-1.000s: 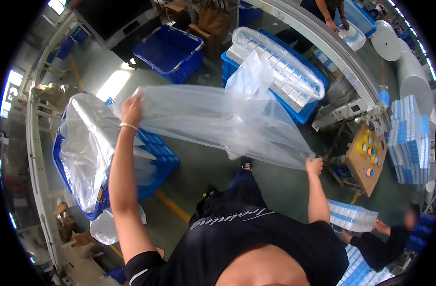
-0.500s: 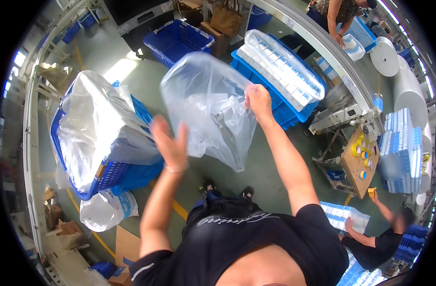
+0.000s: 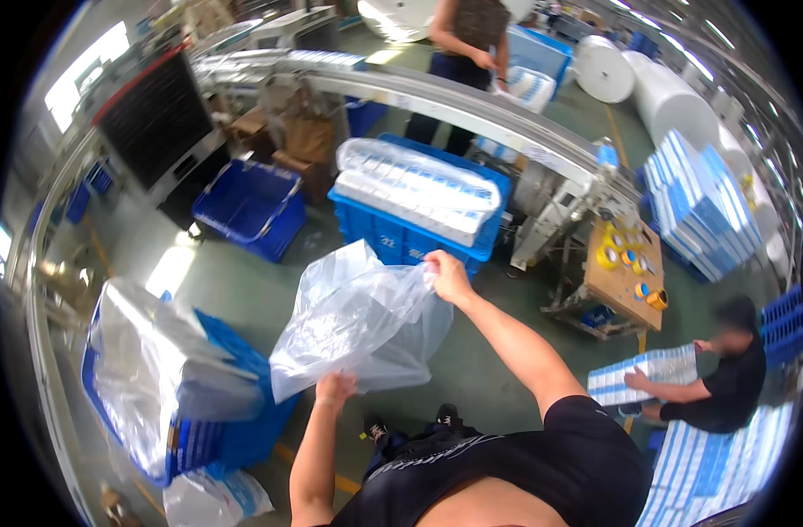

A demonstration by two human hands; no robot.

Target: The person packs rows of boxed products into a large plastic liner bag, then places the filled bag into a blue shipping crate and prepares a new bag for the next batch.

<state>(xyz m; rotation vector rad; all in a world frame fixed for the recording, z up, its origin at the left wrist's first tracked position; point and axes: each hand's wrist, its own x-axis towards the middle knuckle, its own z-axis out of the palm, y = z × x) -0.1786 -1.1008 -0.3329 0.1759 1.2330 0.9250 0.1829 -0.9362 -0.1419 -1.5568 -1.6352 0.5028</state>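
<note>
While my right hand (image 3: 448, 279) pinches the clear bag (image 3: 353, 321) and my left hand (image 3: 336, 387) grips its lower edge, I'd spread both edges evenly, without tugging.

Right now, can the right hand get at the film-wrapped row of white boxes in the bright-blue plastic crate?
Not freely, I'd say: the right hand grips a translucent plastic bag. Otherwise probably yes: the white boxes rise out of the open crate, though depth is hard to judge.
</note>
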